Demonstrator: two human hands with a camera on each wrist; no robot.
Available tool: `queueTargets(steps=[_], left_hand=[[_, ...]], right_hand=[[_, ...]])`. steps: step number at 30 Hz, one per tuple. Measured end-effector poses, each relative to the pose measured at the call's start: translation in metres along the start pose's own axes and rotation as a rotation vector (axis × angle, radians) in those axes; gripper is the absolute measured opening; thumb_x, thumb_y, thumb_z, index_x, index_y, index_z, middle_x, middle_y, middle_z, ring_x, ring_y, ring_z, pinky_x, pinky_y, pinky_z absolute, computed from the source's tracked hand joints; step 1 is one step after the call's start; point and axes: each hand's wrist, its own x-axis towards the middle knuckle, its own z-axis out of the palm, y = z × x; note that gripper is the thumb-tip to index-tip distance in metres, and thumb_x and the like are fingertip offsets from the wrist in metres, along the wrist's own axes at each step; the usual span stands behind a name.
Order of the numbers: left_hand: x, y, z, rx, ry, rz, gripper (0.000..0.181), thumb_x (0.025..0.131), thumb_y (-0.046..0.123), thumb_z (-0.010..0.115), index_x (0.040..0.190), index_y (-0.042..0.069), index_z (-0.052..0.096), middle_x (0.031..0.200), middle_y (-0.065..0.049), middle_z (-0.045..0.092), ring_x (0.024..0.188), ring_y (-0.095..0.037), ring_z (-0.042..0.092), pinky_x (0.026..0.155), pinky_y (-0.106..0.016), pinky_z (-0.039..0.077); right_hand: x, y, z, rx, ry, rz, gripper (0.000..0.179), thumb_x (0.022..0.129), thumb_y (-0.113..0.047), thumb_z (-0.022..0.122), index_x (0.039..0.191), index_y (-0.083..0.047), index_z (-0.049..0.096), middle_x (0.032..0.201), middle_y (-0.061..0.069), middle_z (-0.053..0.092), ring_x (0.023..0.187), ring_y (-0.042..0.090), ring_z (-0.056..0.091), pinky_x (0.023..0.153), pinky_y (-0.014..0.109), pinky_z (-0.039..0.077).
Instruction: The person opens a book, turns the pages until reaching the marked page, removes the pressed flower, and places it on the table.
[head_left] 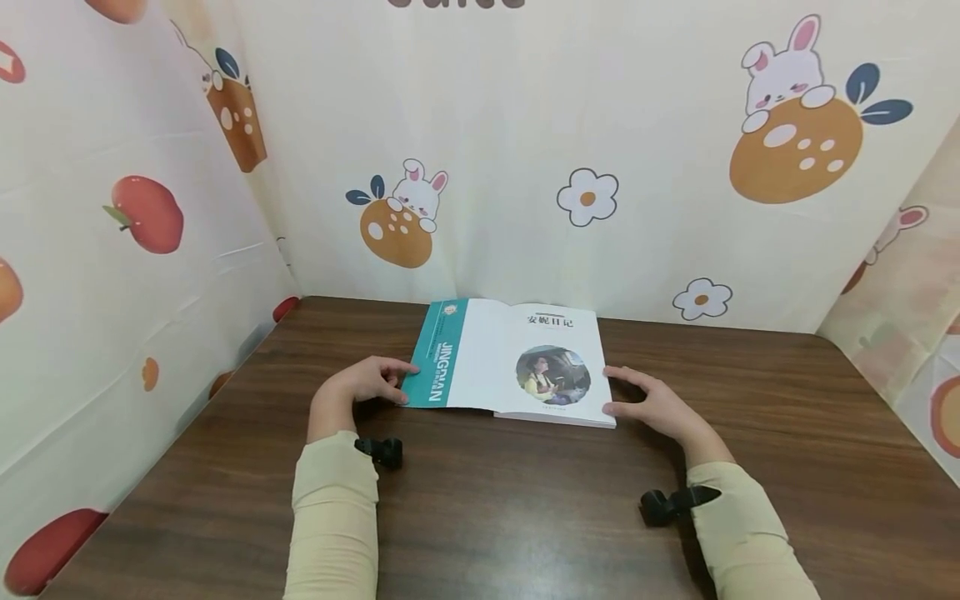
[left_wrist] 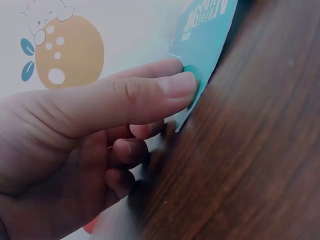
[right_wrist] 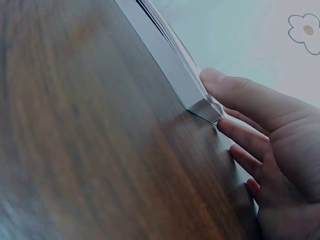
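A paperback book (head_left: 487, 367) lies on the table with its front cover turned open to the left. A teal cover flap (head_left: 435, 358) with white lettering is at its left edge, and a white title page (head_left: 555, 333) with a round picture is at the right. My left hand (head_left: 367, 381) pinches the flap's outer edge, thumb on top in the left wrist view. At the opposite side, my right hand (head_left: 656, 406) holds the book's right edge. In the right wrist view its thumb (right_wrist: 215, 80) is at the upper edge of the page block (right_wrist: 175, 70), with fingers by the lower corner.
The brown wooden table (head_left: 487, 500) extends toward me from the book. Behind it hangs a pale curtain (head_left: 510, 242) printed with rabbits and flowers, close to the book's far edge. Another printed sheet (head_left: 75, 333) borders the table's left side.
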Motion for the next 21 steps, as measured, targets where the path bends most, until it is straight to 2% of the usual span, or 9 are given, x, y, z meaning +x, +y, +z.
queueTargets(steps=[6, 8, 11, 14, 18, 21], left_hand=[[0.001, 0.003, 0.002, 0.009, 0.010, -0.047, 0.053, 0.077, 0.020, 0.075, 0.127, 0.020, 0.058, 0.084, -0.008, 0.048, 0.083, -0.021, 0.043, 0.066, -0.032, 0.034], [0.001, 0.002, 0.003, 0.010, 0.004, -0.045, 0.053, 0.078, 0.021, 0.075, 0.128, 0.019, 0.058, 0.085, -0.009, 0.047, 0.085, -0.022, 0.043, 0.067, -0.033, 0.035], [0.002, 0.001, 0.004, 0.007, 0.002, -0.052, 0.053, 0.078, 0.022, 0.075, 0.127, 0.019, 0.058, 0.084, -0.008, 0.047, 0.086, -0.022, 0.043, 0.067, -0.033, 0.035], [0.002, 0.000, 0.005, 0.016, 0.005, -0.069, 0.053, 0.077, 0.025, 0.075, 0.127, 0.019, 0.059, 0.083, -0.008, 0.048, 0.088, -0.021, 0.042, 0.069, -0.033, 0.035], [0.001, 0.000, 0.004, 0.028, 0.012, -0.080, 0.053, 0.077, 0.031, 0.075, 0.125, 0.018, 0.060, 0.087, -0.008, 0.050, 0.096, -0.023, 0.042, 0.075, -0.036, 0.037], [0.001, 0.002, 0.002, 0.026, 0.018, -0.078, 0.052, 0.077, 0.034, 0.075, 0.124, 0.018, 0.061, 0.092, -0.007, 0.052, 0.102, -0.026, 0.040, 0.082, -0.040, 0.038]], right_hand=[[0.001, -0.001, -0.007, -0.012, -0.086, -0.049, 0.073, 0.077, -0.034, 0.074, 0.138, -0.010, 0.042, 0.144, 0.022, 0.030, 0.131, 0.042, 0.022, 0.100, 0.062, 0.018], [0.004, -0.004, -0.011, -0.057, -0.127, -0.060, 0.075, 0.075, -0.034, 0.075, 0.137, -0.008, 0.042, 0.142, 0.023, 0.031, 0.130, 0.042, 0.024, 0.100, 0.062, 0.019], [0.010, -0.011, -0.018, -0.179, -0.167, -0.086, 0.077, 0.073, -0.038, 0.077, 0.135, -0.007, 0.044, 0.140, 0.024, 0.033, 0.127, 0.044, 0.027, 0.096, 0.065, 0.020], [0.015, -0.016, -0.021, -0.252, -0.198, -0.102, 0.078, 0.071, -0.043, 0.077, 0.133, -0.007, 0.046, 0.143, 0.021, 0.028, 0.128, 0.045, 0.023, 0.094, 0.069, 0.019], [0.017, -0.012, -0.020, -0.169, -0.238, -0.121, 0.080, 0.072, -0.038, 0.077, 0.135, -0.003, 0.042, 0.150, 0.019, 0.013, 0.133, 0.045, 0.011, 0.097, 0.068, 0.013], [0.016, -0.008, -0.018, -0.119, -0.233, -0.147, 0.085, 0.072, -0.034, 0.078, 0.139, -0.003, 0.036, 0.151, 0.020, 0.011, 0.135, 0.045, 0.007, 0.098, 0.067, 0.008]])
